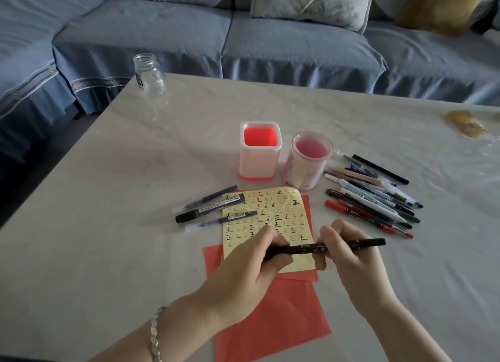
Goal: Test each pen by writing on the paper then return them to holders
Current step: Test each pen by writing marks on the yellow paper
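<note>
Above the yellow practice paper (270,215) you hold a slim black marker pen (324,247) level, your left hand (259,256) closed round one end and your right hand (349,253) pinching the other. Under the sheet lie red papers (270,321). Beyond stand a square white-and-red holder (259,159) and a round pink holder (308,164), with loose pens (373,196) to the right and three capped pens (211,207) to the left.

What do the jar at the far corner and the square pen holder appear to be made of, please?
The jar looks like clear glass: see-through, glossy, with a threaded neck. The square pen holder appears to be moulded plastic: milky translucent outer walls around a red-orange inner lining and base. Neither material is certain from the look alone.
</note>
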Motion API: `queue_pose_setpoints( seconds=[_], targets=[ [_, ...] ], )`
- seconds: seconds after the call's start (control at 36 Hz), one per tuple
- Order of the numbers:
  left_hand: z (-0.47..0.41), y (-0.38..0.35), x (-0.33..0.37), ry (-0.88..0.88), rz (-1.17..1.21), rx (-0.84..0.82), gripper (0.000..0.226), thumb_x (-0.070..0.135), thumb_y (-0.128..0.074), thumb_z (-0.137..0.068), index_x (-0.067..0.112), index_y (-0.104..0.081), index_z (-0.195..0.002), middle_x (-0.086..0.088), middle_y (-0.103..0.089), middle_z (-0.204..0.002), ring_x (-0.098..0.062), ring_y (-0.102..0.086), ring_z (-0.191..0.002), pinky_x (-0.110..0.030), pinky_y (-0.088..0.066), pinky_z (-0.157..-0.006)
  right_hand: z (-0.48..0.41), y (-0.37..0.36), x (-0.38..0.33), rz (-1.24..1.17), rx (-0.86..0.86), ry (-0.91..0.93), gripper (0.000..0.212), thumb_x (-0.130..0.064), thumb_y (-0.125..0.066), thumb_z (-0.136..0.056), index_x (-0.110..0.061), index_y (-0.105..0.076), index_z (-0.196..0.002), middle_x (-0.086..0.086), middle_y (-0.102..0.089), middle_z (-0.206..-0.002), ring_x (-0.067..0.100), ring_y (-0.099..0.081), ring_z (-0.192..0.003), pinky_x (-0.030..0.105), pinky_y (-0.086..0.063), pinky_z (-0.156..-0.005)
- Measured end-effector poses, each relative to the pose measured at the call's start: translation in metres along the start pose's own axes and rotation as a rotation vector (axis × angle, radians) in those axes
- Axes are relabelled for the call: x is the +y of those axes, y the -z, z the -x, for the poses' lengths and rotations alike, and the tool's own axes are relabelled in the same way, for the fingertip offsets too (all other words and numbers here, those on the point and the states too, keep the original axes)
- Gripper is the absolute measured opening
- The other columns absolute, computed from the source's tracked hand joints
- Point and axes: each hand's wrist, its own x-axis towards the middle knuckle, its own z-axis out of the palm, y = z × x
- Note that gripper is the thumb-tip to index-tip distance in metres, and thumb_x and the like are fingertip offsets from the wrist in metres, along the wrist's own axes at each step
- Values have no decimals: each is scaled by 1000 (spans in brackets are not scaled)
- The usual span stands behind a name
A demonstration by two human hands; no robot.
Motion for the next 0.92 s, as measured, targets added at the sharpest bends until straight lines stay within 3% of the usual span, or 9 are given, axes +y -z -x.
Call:
queue_pose_setpoints(
  seconds=[0.17, 0.31, 0.36, 0.47, 0.56, 0.69, 0.72, 0.78, 0.92],
  targets=[
    [-7, -10, 8, 177, 230, -58, 12, 16, -57, -91, 17, -51, -81, 1, -54, -69, -9, -46, -63, -27, -39, -63, 0, 7, 5, -87, -40, -33, 29, -36, -66, -58, -17, -49, -45, 9, -53, -38, 16, -44, -34, 19, -39, -40],
    [-17, -15, 4, 509, 622, -242, 24, 9, -55, -90, 12, -48, -68, 0, -44, -53, -12, -32, -44, -20, -29, -44, -1, 16, 10, -22, -157, -88, 23, -34, -66, -58, -22, -52, -43, 8, -55, -40, 19, -50, -35, 22, -41, -42],
    [-22, -19, 4, 557, 643, -301, 26, 12, -54, -91, 15, -52, -66, 2, -41, -49, -9, -28, -41, -18, -25, -41, -3, 20, 12, 16, -200, -136, 24, -34, -66, -62, -24, -53, -44, 7, -56, -42, 18, -51, -37, 22, -41, -45],
    [-37, -26, -1, 419, 301, -211, 13, 19, -54, -93, 23, -62, -85, 7, -54, -55, -2, -39, -43, -16, -31, -47, -11, 28, 16, 145, -115, -251, 34, -16, -61, -86, -17, -54, -53, 4, -57, -46, 12, -47, -44, 24, -38, -54],
    [-45, -24, -12, 257, -70, -105, 9, 26, -52, -93, 31, -58, -91, 9, -64, -71, -2, -43, -47, -22, -35, -50, -24, 35, 17, 386, -104, -275, 22, -24, -52, -91, -12, -61, -74, 0, -63, -56, 10, -49, -49, 22, -41, -55],
    [-33, 1, -34, 125, -441, 167, 12, 20, -59, -89, 18, -63, -101, 15, -55, -71, 3, -48, -51, -11, -34, -49, -60, 65, 22, 793, 161, -122, 16, -22, -52, -92, -13, -65, -89, -1, -65, -80, 17, -57, -69, 26, -40, -59],
    [-28, 8, -43, 101, -499, 202, 13, 15, -63, -86, 14, -65, -99, 12, -59, -76, 2, -53, -58, -10, -39, -56, -67, 72, 23, 875, 212, -77, 15, -16, -52, -91, -12, -66, -96, 1, -65, -89, 19, -58, -77, 25, -37, -63],
    [-15, 20, -64, 72, -612, 272, 16, 8, -72, -77, 12, -67, -92, 5, -66, -82, -12, -63, -72, -29, -52, -69, -81, 86, 26, 1013, 239, -23, 25, -6, -47, -91, -9, -63, -108, 7, -60, -113, 26, -57, -97, 26, -37, -74],
    [14, 42, -102, 118, -805, 381, 30, -1, -79, -66, 12, -66, -91, 0, -66, -87, -23, -64, -77, -34, -46, -72, -104, 108, 40, 1304, 170, -76, 42, 5, -40, -86, -5, -53, -125, 15, -50, -132, 35, -44, -120, 43, -39, -96]
  ],
)
